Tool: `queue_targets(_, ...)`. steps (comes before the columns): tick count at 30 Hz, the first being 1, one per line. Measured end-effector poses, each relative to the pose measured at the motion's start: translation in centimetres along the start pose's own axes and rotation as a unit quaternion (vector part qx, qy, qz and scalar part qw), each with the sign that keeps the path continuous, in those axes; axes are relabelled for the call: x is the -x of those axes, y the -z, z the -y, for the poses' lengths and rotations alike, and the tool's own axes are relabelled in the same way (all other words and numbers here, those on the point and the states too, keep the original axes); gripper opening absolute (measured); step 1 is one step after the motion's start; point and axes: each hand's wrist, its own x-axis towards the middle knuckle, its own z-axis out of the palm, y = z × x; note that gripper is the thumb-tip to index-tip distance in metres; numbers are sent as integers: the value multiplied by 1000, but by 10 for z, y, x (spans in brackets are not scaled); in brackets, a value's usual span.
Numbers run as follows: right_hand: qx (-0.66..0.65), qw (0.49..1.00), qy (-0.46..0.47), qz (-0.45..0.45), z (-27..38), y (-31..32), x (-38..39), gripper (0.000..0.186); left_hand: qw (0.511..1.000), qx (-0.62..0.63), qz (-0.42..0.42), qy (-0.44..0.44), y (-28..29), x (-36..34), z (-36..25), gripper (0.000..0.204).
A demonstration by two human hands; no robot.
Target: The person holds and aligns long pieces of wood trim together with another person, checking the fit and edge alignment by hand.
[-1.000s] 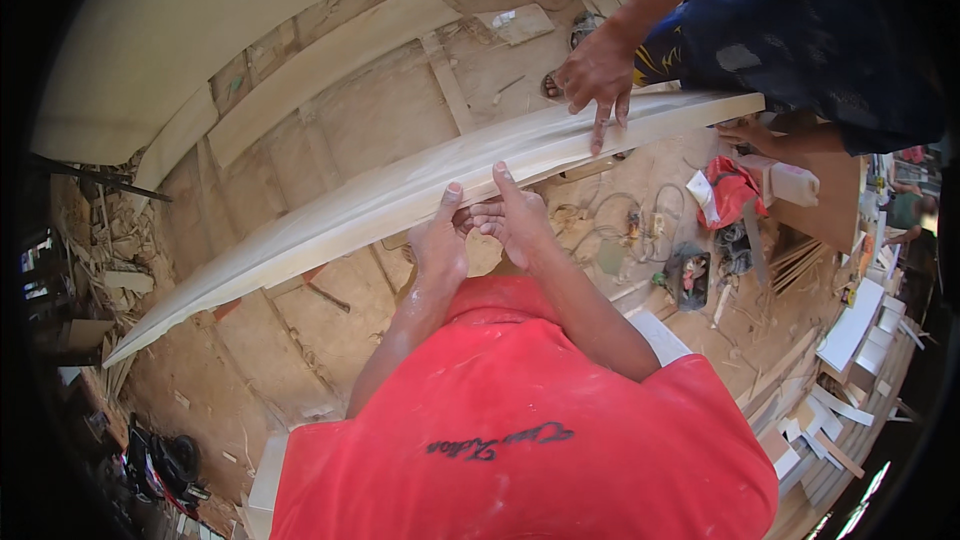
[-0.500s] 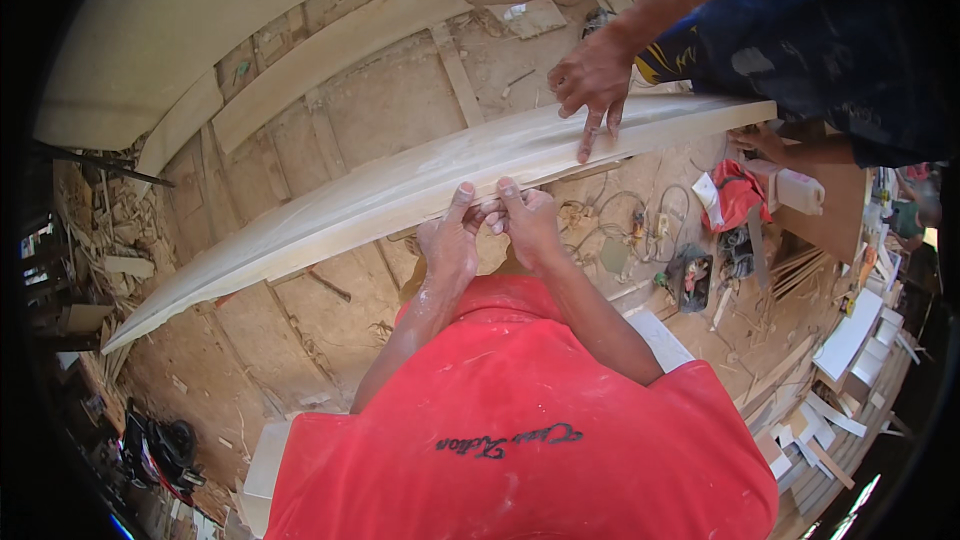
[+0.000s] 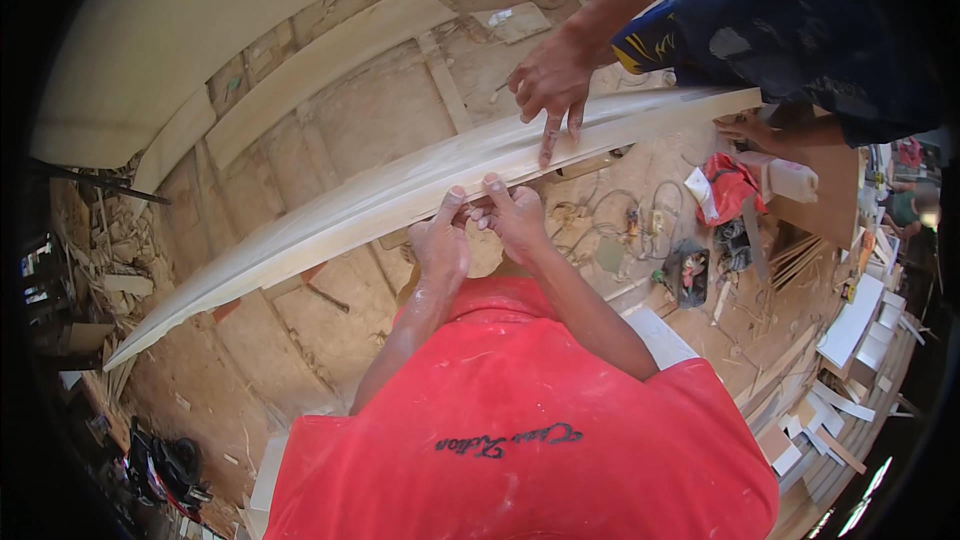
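A long, pale, slightly curved board (image 3: 330, 220) stretches diagonally across my view, from low left to upper right. My left hand (image 3: 439, 238) grips its near edge, thumb on the face and fingers curled beneath. Beside it, my right hand (image 3: 512, 218) grips the same edge in a similar way, thumb up, fingers partly hidden. Both have pale dust on them. A co-worker's hand (image 3: 550, 90) rests fingertips on the board to the right of my hands, and their other hand (image 3: 748, 130) is under the board's right end.
Wooden floor boards (image 3: 285, 340) carry cut strips (image 3: 330, 65) and scraps (image 3: 125, 280). A large pale sheet (image 3: 170, 25) lies upper left. To the right are a red bag (image 3: 732, 190), a white jerrycan (image 3: 790, 183), cables, a tool box (image 3: 690, 275) and white offcuts (image 3: 850, 330). Dark-clothed co-worker stands upper right.
The co-worker's upper hand has shifted left along the board. My two hands stay on the edge, moving only slightly.
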Motion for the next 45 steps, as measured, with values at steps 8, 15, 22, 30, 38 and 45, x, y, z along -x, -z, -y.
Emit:
queue_targets(8,-128,984,99,-79,11,10,0,26,1000,-14,-11,5,-4,3,-3,31)
queue_targets(15,-125,981,113,-97,11,11,-4,26,1000,-17,-11,0,-6,5,-5,32)
queue_targets(22,-104,984,86,-118,16,6,-3,27,1000,-24,1,-5,-7,7,-8,34)
queue_targets(30,-1,994,52,-93,27,-3,0,26,1000,-14,-2,-16,-10,8,-10,37)
queue_targets(38,4,995,57,-83,25,8,4,30,1000,-3,-9,-22,-8,7,-8,32)
queue_targets(45,-2,997,44,-59,31,18,5,39,1000,4,-15,-24,-10,6,-5,29)
